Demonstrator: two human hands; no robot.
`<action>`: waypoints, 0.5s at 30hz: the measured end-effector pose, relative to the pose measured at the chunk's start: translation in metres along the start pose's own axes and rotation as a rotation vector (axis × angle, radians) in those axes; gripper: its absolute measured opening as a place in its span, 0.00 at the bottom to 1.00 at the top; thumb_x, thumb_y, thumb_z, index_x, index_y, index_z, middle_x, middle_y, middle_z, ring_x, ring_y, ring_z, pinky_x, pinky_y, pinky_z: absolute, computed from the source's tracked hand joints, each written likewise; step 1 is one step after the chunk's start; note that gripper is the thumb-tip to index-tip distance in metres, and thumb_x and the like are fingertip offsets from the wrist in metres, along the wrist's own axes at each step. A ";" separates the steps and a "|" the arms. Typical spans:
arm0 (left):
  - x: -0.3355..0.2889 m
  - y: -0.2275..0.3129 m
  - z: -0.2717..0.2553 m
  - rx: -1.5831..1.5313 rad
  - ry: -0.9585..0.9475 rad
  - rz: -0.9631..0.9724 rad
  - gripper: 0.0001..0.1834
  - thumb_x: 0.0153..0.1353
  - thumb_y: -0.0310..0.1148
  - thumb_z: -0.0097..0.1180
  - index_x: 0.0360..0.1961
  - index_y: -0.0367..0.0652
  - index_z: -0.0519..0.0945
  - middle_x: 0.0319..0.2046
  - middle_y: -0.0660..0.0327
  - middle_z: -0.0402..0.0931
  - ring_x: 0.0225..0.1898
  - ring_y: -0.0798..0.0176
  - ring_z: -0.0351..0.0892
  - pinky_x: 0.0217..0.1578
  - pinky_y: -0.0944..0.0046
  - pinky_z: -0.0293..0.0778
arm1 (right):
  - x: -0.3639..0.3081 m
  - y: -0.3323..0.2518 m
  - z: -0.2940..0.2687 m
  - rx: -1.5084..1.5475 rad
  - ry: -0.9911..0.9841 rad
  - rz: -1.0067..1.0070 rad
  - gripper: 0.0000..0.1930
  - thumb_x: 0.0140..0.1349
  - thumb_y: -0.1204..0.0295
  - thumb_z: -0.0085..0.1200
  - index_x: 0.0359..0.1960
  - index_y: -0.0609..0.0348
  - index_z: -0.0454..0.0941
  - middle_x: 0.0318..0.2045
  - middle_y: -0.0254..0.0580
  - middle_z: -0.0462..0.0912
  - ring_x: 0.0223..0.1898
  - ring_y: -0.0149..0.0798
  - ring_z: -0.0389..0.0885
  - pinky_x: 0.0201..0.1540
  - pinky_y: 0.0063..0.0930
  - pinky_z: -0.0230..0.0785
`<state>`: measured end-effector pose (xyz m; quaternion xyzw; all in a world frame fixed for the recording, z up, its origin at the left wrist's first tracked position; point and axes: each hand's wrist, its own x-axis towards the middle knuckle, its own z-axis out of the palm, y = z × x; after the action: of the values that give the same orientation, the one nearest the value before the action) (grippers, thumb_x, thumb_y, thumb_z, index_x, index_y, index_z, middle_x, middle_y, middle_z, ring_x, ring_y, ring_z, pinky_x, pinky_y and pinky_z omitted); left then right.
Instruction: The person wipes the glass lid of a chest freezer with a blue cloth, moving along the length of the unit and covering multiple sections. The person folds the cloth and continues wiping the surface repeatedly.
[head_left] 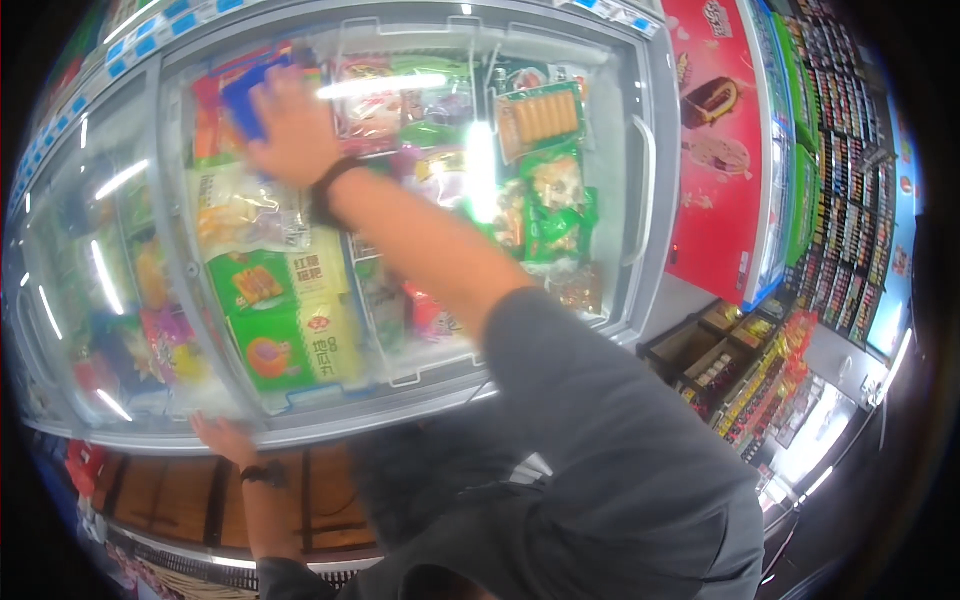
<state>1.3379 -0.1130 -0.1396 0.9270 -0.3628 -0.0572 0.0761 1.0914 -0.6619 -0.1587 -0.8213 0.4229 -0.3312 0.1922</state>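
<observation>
My right hand [292, 128] reaches across to the far left of a chest freezer's glass lid [420, 370], pressing a blue cloth [244, 104] against it. The hand is blurred, with the cloth under its fingers. My left hand [226, 438] rests at the freezer's near edge, its fingers apart and nothing in them. Beneath the glass lie packs of frozen food, among them a green bag [262, 345] and a tray pack of sausage-like rolls [540, 120]. My right forearm hides part of the middle packs.
Another glass section [100, 290] of the freezer is on the left, past a grey frame bar [195, 270]. A red panel with ice-cream pictures [715, 150] stands at the right. Beyond are shelves of small goods [850, 180] and wooden bins [690, 350].
</observation>
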 end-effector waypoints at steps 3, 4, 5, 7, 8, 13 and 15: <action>0.004 -0.002 0.002 0.040 -0.011 -0.024 0.29 0.76 0.41 0.45 0.72 0.35 0.64 0.73 0.43 0.59 0.74 0.39 0.57 0.72 0.44 0.55 | -0.018 0.116 -0.106 -0.192 0.083 0.065 0.35 0.58 0.59 0.56 0.68 0.57 0.68 0.72 0.66 0.62 0.74 0.69 0.55 0.75 0.65 0.47; 0.004 -0.003 0.003 0.056 -0.020 -0.041 0.29 0.76 0.41 0.45 0.72 0.35 0.64 0.73 0.43 0.59 0.73 0.39 0.57 0.72 0.44 0.54 | -0.027 0.157 -0.148 -0.298 0.087 0.144 0.34 0.60 0.59 0.54 0.68 0.59 0.67 0.72 0.68 0.61 0.74 0.70 0.56 0.75 0.62 0.48; 0.005 -0.004 0.004 0.064 -0.001 -0.001 0.29 0.76 0.41 0.45 0.72 0.34 0.64 0.73 0.43 0.59 0.73 0.39 0.57 0.72 0.44 0.54 | -0.034 0.196 -0.186 -0.404 0.134 0.227 0.32 0.61 0.58 0.53 0.66 0.62 0.68 0.70 0.70 0.63 0.72 0.70 0.59 0.73 0.61 0.50; 0.004 -0.006 0.005 0.068 0.025 0.025 0.30 0.76 0.41 0.45 0.72 0.34 0.64 0.73 0.43 0.59 0.73 0.39 0.57 0.72 0.44 0.54 | -0.059 0.270 -0.271 -0.525 0.102 0.472 0.29 0.65 0.55 0.50 0.61 0.63 0.70 0.66 0.71 0.69 0.66 0.69 0.67 0.67 0.63 0.58; 0.004 -0.006 0.006 0.055 0.030 0.021 0.30 0.76 0.41 0.46 0.72 0.34 0.64 0.73 0.43 0.60 0.73 0.39 0.57 0.72 0.44 0.54 | -0.071 0.302 -0.308 -0.864 -0.035 0.566 0.31 0.66 0.53 0.48 0.63 0.64 0.69 0.65 0.71 0.70 0.64 0.68 0.69 0.67 0.63 0.59; 0.002 -0.004 0.004 0.041 0.008 0.027 0.31 0.76 0.43 0.45 0.72 0.34 0.63 0.72 0.43 0.60 0.73 0.39 0.57 0.72 0.44 0.53 | -0.121 0.386 -0.381 -1.022 0.025 0.730 0.42 0.70 0.43 0.40 0.74 0.66 0.60 0.70 0.73 0.65 0.71 0.68 0.64 0.74 0.57 0.52; 0.002 -0.005 0.003 0.066 0.016 0.037 0.31 0.76 0.42 0.46 0.72 0.33 0.64 0.72 0.42 0.60 0.73 0.38 0.57 0.72 0.44 0.53 | -0.127 0.387 -0.374 -1.018 0.054 0.732 0.41 0.70 0.44 0.40 0.73 0.66 0.62 0.71 0.73 0.63 0.73 0.69 0.61 0.76 0.56 0.48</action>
<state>1.3424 -0.1110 -0.1440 0.9225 -0.3811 -0.0363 0.0494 0.5538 -0.7909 -0.1734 -0.6031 0.7863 -0.0217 -0.1327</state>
